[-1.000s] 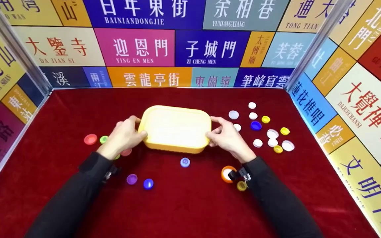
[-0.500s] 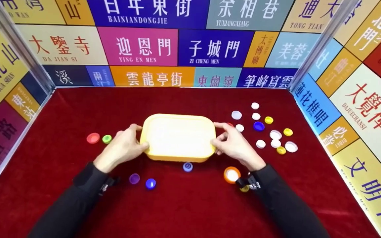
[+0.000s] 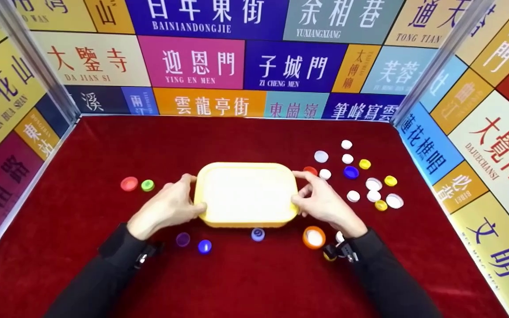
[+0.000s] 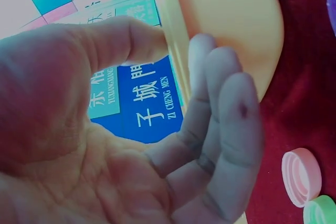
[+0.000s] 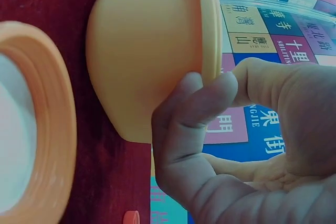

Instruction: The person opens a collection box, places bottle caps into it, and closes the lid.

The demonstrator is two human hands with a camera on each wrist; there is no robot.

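Left of centre frame, a red cap [image 3: 129, 183] and green cap [image 3: 147, 185] lie on the red worktop [image 3: 245, 282]. The left hand [image 3: 170, 207] grips the left rim of the yellow tray [image 3: 248, 165], thumb over the edge, fingers beneath. The tray sits centre frame, opening upward, long axis running left to right, and holds nothing. The right hand [image 3: 325, 203] grips its right rim likewise. Right of it, the scattered caps [image 3: 371, 183] remain outside: by this evidence, no sorting is done.
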